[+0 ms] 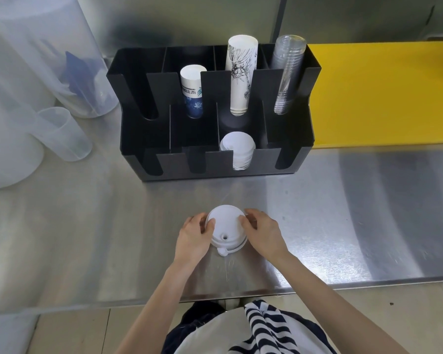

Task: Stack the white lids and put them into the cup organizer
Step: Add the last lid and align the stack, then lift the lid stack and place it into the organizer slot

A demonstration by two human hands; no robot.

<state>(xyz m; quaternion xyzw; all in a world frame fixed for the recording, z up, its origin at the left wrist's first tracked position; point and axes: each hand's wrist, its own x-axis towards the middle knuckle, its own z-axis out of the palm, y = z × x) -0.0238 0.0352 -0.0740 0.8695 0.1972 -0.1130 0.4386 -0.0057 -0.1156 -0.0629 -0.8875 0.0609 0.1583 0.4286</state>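
Head view:
Lids: a white stack (226, 229) is held low in the centre of the frame, on or just above the steel counter (343, 213); which of the two cannot be told. The sip hole faces the person and a small plug tab sticks out at the near edge.
Left hand: the left hand (193, 238) is closed on the stack's left rim, with the thumb laid on top and the fingers wrapped down the side, so that the lids are squared against each other.
Right hand: the right hand (262, 232) is clamped on the right rim in mirror fashion; the stack is pinched from both sides, judged to keep it aligned and stop it from sliding apart.
Organizer: the black organizer (287, 159) is set in the upper centre, well apart from the hands. Its slots are cut open at the front so that contents can be pulled out.
Stored lids: a white pile (237, 149) is already lodged in the front row, third compartment from the left; this is judged to be the likely destination.
Cups: a blue-printed stack (191, 92), a tall patterned stack (241, 75) and a clear stack (288, 75) are leaned in the back row.
Surroundings: a yellow board (381, 93) lies at the upper right and translucent jugs (62, 134) stand at the left, both clear of the path.
Stage: stacking is judged nearly done; the transfer is not yet made.
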